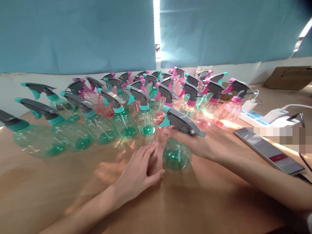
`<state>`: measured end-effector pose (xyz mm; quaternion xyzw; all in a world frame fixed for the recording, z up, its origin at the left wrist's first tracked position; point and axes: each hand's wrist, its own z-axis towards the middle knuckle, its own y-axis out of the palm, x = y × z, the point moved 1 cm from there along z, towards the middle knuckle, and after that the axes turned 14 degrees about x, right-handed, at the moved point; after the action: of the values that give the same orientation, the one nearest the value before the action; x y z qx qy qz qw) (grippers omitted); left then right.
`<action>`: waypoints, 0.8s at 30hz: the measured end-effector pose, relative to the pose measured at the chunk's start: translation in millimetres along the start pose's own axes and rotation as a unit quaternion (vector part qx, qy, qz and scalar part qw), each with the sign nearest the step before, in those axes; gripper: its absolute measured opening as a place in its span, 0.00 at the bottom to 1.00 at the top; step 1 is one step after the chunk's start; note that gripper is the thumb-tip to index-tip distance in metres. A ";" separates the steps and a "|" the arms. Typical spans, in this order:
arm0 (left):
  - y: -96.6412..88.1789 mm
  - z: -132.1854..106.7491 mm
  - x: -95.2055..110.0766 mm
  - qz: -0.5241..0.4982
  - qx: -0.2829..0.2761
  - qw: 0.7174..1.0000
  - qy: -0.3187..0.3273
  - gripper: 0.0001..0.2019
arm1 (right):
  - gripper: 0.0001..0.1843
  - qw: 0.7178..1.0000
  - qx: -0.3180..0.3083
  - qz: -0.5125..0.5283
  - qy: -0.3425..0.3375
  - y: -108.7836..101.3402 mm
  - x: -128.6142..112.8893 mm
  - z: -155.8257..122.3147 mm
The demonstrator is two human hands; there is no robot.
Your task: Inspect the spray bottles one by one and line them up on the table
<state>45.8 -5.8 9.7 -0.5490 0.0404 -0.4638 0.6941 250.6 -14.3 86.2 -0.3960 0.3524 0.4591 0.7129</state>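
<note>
My right hand (192, 141) is wrapped round the neck of a green spray bottle (176, 156) with a grey and teal trigger head. That bottle stands at the near side of the group, and the hand hides its collar. Just left of it, my left hand (138, 170) hovers or rests by the wooden table, fingers stretched and thumb apart, with nothing in it. Beyond the hands stands a green spray bottle (146, 120) in a row of similar green ones. Pink spray bottles (229, 109) with pink collars stand to the right.
Several more spray bottles crowd the back of the wooden table (80, 195). On the right lie a phone (268, 151) and a white power strip (258, 118) with chargers and cables. A cardboard piece (287, 78) lies at the back right, under blue blinds (78, 35).
</note>
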 end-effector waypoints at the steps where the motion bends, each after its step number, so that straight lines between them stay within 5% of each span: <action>1: -0.4 -1.2 1.6 -0.016 0.009 1.000 -0.007 0.31 | 0.06 1.000 -0.003 0.013 0.000 2.6 -0.7 -1.3; 14: -10.3 -31.5 11.4 -0.123 0.132 0.983 -0.013 0.41 | 0.14 0.991 -0.036 0.126 -0.028 64.6 -20.2 -23.4; 24: -54.5 -73.8 -2.7 -0.044 0.189 0.980 -0.035 0.35 | 0.16 0.986 -0.064 0.151 -0.024 123.2 -48.6 -40.5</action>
<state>-30.2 -55.6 23.0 -0.4256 -0.0964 -0.4732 0.7653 113.9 -35.9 80.9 -0.3721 0.3607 0.5930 0.6163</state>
